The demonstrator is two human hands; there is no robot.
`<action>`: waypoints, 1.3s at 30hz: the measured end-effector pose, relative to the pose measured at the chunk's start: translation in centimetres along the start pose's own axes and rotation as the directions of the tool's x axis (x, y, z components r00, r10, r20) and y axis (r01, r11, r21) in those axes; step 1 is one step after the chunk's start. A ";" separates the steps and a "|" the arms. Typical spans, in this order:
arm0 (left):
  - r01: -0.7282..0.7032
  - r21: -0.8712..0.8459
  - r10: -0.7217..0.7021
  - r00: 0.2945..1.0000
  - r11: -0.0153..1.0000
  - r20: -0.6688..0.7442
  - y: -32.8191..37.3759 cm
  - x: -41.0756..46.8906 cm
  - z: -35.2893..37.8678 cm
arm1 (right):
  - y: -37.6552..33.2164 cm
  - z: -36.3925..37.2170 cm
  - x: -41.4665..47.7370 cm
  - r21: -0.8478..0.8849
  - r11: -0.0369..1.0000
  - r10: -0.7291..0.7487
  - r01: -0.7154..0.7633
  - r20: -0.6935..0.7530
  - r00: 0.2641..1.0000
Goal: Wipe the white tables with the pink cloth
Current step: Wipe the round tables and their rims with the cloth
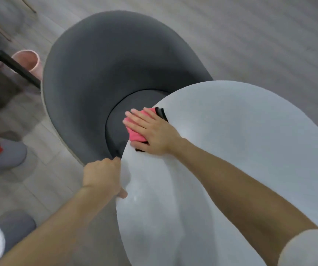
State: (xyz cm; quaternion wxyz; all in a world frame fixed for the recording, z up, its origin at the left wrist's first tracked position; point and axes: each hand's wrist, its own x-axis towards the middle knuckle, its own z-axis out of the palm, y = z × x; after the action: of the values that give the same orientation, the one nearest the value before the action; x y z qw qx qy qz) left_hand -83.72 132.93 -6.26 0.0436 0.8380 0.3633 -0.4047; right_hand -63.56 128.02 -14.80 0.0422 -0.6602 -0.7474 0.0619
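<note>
Left grip (102, 175) holds white table (240, 141) edge; right grip (152, 131) presses pink cloth (136, 136).

Indoor light is moderate, soft and cool; source can't be placed. White tabletop (240, 141) reads pale blue-grey, evenly lit, no hard glare, only a faint sheen low centre. Broad soft-edged shadow on it below the right forearm (221, 169); a smaller grey smudge beside the left hand (102, 177). Grey chair (100, 64) darkens in the seat hollow and loses fabric texture there. Floor (250, 35) is streaked with motion blur, worst in the upper left corner, where shapes smear. Right hand (150, 129) fairly sharp, fingertips soft. Wide-angle bowing: tabletop rim and floorboards curve toward the frame edges. Overall compression softness.
</note>
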 end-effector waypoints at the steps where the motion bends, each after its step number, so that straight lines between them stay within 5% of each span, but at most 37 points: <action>1: 0.012 -0.014 -0.012 1.000 1.000 -0.025 0.3 0.4 -0.9 | 2.2 -0.3 -1.2 0.005 1.000 -0.006 0.006 -0.013 1.000; 3: -0.015 -0.059 0.007 0.991 0.998 -0.132 1.7 1.5 -3.0 | 7.9 -0.9 -4.9 0.038 0.969 0.247 -0.246 -0.039 0.968; 6: -0.161 -0.064 0.134 0.941 0.985 -0.310 5.3 3.5 -5.3 | 16.6 -2.3 -12.6 0.070 0.714 0.700 -0.697 -0.029 0.714; 9: -0.252 0.015 0.244 0.919 0.968 -0.309 8.6 4.9 -6.0 | 19.1 -2.6 -15.2 0.086 0.481 0.877 -0.873 -0.030 0.480; 11: -0.273 0.006 0.263 0.923 0.962 -0.282 8.9 5.7 -5.8 | 17.2 -2.0 -11.9 0.099 0.422 0.906 -0.901 -0.075 0.416; 13: -0.290 0.013 0.283 0.921 0.957 -0.266 8.6 5.8 -5.6 | 14.0 -1.7 -7.0 0.085 0.619 0.785 -0.781 -0.081 0.614; 15: -0.280 0.008 0.273 0.928 0.960 -0.254 8.5 5.7 -5.6 | 10.5 -1.0 -2.3 0.054 0.869 0.496 -0.493 -0.087 0.864; 16: -0.273 0.007 0.266 0.930 0.962 -0.254 8.7 5.7 -5.6 | 9.4 -0.9 -0.8 0.032 0.932 0.362 -0.360 -0.079 0.929; 18: -0.268 0.017 0.263 0.930 0.963 -0.255 8.9 5.7 -5.6 | 9.7 -1.0 -0.4 0.026 0.976 0.216 -0.215 -0.069 0.974; 20: -0.278 0.015 0.272 0.926 0.961 -0.260 8.8 5.8 -5.6 | 13.0 -1.1 -3.5 0.049 0.956 0.292 -0.288 -0.118 0.949; 22: -0.281 0.012 0.273 0.921 0.960 -0.277 8.7 5.6 -5.6 | 18.3 -2.0 -9.4 0.090 0.811 0.585 -0.578 -0.113 0.803; 24: -0.284 0.032 0.280 0.915 0.958 -0.291 8.8 5.4 -5.6 | 23.3 -2.8 -16.9 0.099 0.570 0.821 -0.815 -0.065 0.567; 28: -0.286 0.094 0.301 0.902 0.953 -0.308 9.0 5.5 -5.5 | 24.0 -3.6 -20.7 0.147 0.158 0.987 -0.977 -0.025 0.156; 29: -0.289 0.093 0.303 0.903 0.953 -0.304 9.0 5.4 -5.5 | 22.2 -3.3 -18.1 0.150 0.158 0.987 -0.976 -0.038 0.154; 30: -0.286 0.090 0.300 0.906 0.954 -0.298 8.9 5.4 -5.5 | 20.0 -2.9 -15.1 0.138 0.236 0.971 -0.962 -0.057 0.230; 33: -0.290 0.107 0.309 0.905 0.951 -0.292 8.7 5.4 -5.5 | 12.4 -1.5 -5.3 0.116 0.669 0.743 -0.734 -0.081 0.664; 35: -0.287 0.113 0.308 0.909 0.951 -0.281 8.5 5.4 -5.5 | 9.0 -1.1 -2.5 0.075 0.848 0.528 -0.524 -0.047 0.848; 37: -0.288 0.145 0.318 0.906 0.947 -0.280 8.3 5.4 -5.7 | 9.5 -1.0 -3.9 0.074 0.900 0.434 -0.429 -0.085 0.897; 39: -0.299 0.183 0.341 0.899 0.937 -0.277 8.3 5.5 -5.9 | 12.3 -1.2 -8.3 0.126 0.832 0.554 -0.540 -0.129 0.823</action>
State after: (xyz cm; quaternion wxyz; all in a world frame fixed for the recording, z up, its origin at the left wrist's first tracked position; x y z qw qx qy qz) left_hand -72.37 132.16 -8.06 -0.0041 0.9395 0.1944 -0.2821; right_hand -50.25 121.28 -15.28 0.1103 -0.8472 -0.5174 0.0496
